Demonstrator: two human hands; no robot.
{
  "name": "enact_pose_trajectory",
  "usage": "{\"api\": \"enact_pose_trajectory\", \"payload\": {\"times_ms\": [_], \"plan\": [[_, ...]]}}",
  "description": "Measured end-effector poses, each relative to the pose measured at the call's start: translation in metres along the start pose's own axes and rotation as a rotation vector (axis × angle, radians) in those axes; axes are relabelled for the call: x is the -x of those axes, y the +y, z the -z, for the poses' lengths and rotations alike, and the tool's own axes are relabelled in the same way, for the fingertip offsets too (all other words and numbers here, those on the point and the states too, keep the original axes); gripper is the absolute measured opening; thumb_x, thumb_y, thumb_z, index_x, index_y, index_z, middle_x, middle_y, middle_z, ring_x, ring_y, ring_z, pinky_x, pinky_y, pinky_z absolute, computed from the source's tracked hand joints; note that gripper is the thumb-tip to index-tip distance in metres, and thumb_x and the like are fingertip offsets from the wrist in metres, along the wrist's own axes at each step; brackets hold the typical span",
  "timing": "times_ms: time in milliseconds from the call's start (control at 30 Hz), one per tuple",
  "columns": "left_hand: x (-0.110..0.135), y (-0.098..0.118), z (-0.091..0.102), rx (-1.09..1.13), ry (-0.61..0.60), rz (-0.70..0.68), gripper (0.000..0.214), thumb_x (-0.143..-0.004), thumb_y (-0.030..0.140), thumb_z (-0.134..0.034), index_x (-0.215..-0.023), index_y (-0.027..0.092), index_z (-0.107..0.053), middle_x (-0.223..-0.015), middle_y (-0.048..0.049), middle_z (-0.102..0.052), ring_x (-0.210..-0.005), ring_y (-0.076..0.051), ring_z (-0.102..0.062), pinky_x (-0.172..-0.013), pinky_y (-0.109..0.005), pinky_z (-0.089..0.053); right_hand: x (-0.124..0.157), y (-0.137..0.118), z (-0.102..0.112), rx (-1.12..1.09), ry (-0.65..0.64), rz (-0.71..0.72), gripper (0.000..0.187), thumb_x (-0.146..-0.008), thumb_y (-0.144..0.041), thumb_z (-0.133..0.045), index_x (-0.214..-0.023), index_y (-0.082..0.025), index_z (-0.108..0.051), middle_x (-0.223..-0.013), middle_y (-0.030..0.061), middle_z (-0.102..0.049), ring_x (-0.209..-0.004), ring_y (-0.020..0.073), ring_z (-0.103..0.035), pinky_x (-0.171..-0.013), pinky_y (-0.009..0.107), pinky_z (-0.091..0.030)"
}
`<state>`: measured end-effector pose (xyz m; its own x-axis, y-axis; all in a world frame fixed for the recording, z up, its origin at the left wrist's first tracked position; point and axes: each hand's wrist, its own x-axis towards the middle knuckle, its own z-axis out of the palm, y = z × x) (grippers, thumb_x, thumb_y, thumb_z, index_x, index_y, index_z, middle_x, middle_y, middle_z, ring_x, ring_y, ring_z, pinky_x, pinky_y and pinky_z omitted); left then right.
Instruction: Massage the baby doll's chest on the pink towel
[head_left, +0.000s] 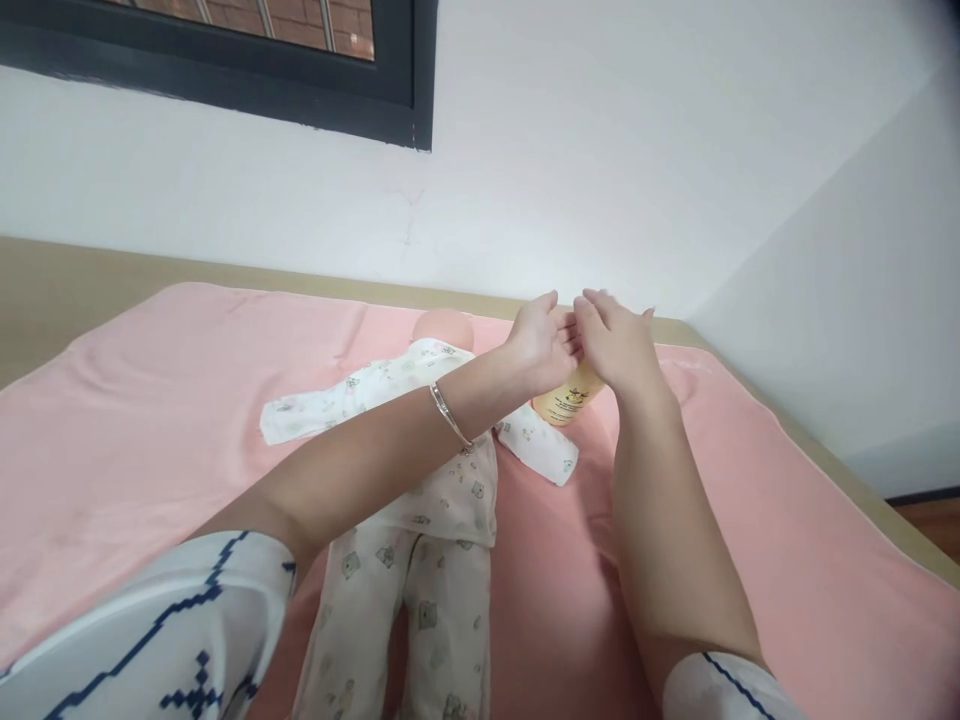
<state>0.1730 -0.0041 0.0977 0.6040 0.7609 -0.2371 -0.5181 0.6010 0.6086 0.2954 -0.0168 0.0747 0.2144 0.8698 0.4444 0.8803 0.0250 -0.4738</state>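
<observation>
Over the far part of the bed my left hand is turned palm up and slightly cupped, its fingers pointing right. Beside it, my right hand has its back toward me, with fingers stretched toward the left fingertips. A yellow bottle with dark print stands just below and behind both hands; they hide its top, so I cannot tell whether the right hand touches it. Under my left forearm lies a doll, its round pink head at the far end, dressed in a white patterned top and matching trousers.
A pink sheet with some wrinkles covers the surface, whose tan edge runs along the white wall. A dark-framed window with bars is at the upper left. Another wall rises at the right.
</observation>
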Motion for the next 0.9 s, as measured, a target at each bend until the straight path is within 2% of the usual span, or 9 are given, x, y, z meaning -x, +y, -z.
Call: {"api": "enact_pose_trajectory", "payload": {"times_ms": [67, 167, 300, 400, 467, 567, 733, 833, 900], "plan": [[0.003, 0.004, 0.001, 0.012, -0.013, 0.01, 0.06, -0.109, 0.044, -0.033, -0.148, 0.008, -0.061, -0.13, -0.0206, -0.074, -0.122, -0.027, -0.074, -0.1, -0.031, -0.064, 0.0, 0.001, -0.005, 0.058, -0.063, 0.009, 0.066, -0.11, -0.055, -0.022, -0.114, -0.02, -0.078, -0.125, 0.0161, -0.08, -0.131, 0.0341, -0.069, -0.134, 0.071, -0.01], [0.01, 0.012, 0.009, 0.014, -0.029, 0.035, 0.067, -0.108, 0.047, -0.035, -0.157, 0.005, -0.053, -0.143, -0.0237, -0.068, -0.132, -0.029, -0.071, -0.101, -0.033, -0.064, 0.0, 0.001, -0.008, 0.188, -0.056, -0.007, 0.074, -0.111, -0.055, -0.017, -0.095, -0.018, -0.079, -0.1, 0.0165, -0.081, -0.113, 0.0328, -0.075, -0.133, 0.066, -0.021], [0.038, 0.025, 0.027, -0.023, -0.013, 0.019, 0.071, -0.107, 0.046, -0.035, -0.166, 0.006, -0.041, -0.16, -0.0231, -0.056, -0.147, -0.028, -0.062, -0.111, -0.035, -0.06, -0.001, -0.002, -0.007, 0.288, -0.055, -0.123, 0.075, -0.109, -0.055, -0.019, -0.096, -0.014, -0.08, -0.103, 0.0245, -0.079, -0.117, 0.0397, -0.073, -0.119, 0.063, -0.042], [0.074, 0.039, 0.041, -0.114, 0.003, -0.049, 0.07, -0.106, 0.046, -0.033, -0.166, 0.01, -0.042, -0.161, -0.0215, -0.056, -0.15, -0.028, -0.059, -0.116, -0.039, -0.058, -0.006, -0.009, -0.004, 0.306, -0.112, -0.282, 0.065, -0.105, -0.053, -0.028, -0.099, -0.015, -0.081, -0.111, 0.0265, -0.078, -0.118, 0.0443, -0.071, -0.101, 0.06, -0.053], [0.098, 0.051, 0.05, -0.241, 0.034, -0.132, 0.068, -0.106, 0.045, -0.031, -0.162, 0.012, -0.048, -0.156, -0.0203, -0.061, -0.15, -0.03, -0.059, -0.118, -0.044, -0.058, -0.012, -0.014, -0.003, 0.303, -0.155, -0.382, 0.052, -0.101, -0.049, -0.039, -0.095, -0.017, -0.08, -0.11, 0.0249, -0.078, -0.111, 0.0438, -0.072, -0.094, 0.058, -0.055], [0.122, 0.074, 0.067, -0.547, 0.173, -0.273, 0.06, -0.106, 0.041, -0.03, -0.15, 0.016, -0.062, -0.145, -0.0175, -0.068, -0.151, -0.034, -0.058, -0.114, -0.053, -0.059, -0.02, -0.02, -0.002, 0.281, -0.174, -0.457, 0.036, -0.093, -0.043, -0.051, -0.088, -0.02, -0.077, -0.109, 0.0217, -0.078, -0.103, 0.0412, -0.073, -0.091, 0.057, -0.055], [0.132, 0.108, 0.095, -0.957, 0.409, -0.472, 0.057, -0.11, 0.045, -0.03, -0.135, 0.017, -0.073, -0.136, -0.0139, -0.072, -0.147, -0.041, -0.059, -0.102, -0.061, -0.06, -0.016, -0.031, 0.004, 0.233, -0.179, -0.513, 0.028, -0.091, -0.037, -0.052, -0.085, -0.021, -0.074, -0.106, 0.0186, -0.078, -0.102, 0.0352, -0.071, -0.091, 0.05, -0.054], [0.142, 0.117, 0.09, -0.998, 0.429, -0.511, 0.067, -0.112, 0.046, -0.016, -0.138, 0.018, -0.072, -0.134, -0.0106, -0.072, -0.145, -0.042, -0.061, -0.095, -0.058, -0.059, -0.008, -0.036, 0.012, 0.187, -0.204, -0.515, 0.029, -0.092, -0.034, -0.05, -0.086, -0.019, -0.074, -0.105, 0.0222, -0.078, -0.105, 0.033, -0.07, -0.091, 0.047, -0.049], [0.153, 0.115, 0.078, -0.885, 0.407, -0.478, 0.07, -0.112, 0.039, -0.01, -0.144, 0.018, -0.068, -0.132, -0.0082, -0.073, -0.145, -0.037, -0.062, -0.095, -0.052, -0.059, -0.005, -0.038, 0.017, 0.17, -0.212, -0.496, 0.032, -0.093, -0.036, -0.052, -0.093, -0.017, -0.077, -0.112, 0.025, -0.078, -0.106, 0.0332, -0.07, -0.09, 0.047, -0.049]]}}
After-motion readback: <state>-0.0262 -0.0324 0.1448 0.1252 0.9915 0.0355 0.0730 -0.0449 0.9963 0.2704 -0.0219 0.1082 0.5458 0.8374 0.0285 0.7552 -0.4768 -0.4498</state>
